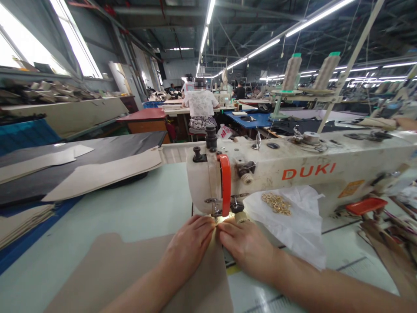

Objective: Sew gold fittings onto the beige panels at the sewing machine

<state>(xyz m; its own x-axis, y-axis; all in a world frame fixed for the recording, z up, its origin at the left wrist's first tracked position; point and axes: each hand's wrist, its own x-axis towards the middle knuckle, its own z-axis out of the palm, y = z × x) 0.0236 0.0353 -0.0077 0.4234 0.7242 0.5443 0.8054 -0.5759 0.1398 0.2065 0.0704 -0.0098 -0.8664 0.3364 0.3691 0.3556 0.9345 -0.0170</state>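
A large beige fabric panel (208,278) lies on the pale green machine table (156,204), its narrow far end under the sewing machine (247,174) needle. On its upper edge, just left of the needle, my left hand (192,239) is closed with the fingertips pressed together. My right hand (247,245) pinches the panel's edge from the other side, close to the presser foot. Both sets of fingertips nearly meet under the lit needle area, and they hide the exact spot they grip. An orange guard (224,184) runs down the machine head above them.
Gold-coloured metal rings (276,203) lie on a white plastic sheet (302,234) right of my right hand. Stacked beige panels (107,174) sit at the left. A red tray (366,206) is at the right. A co-worker (200,104) sits ahead, facing away.
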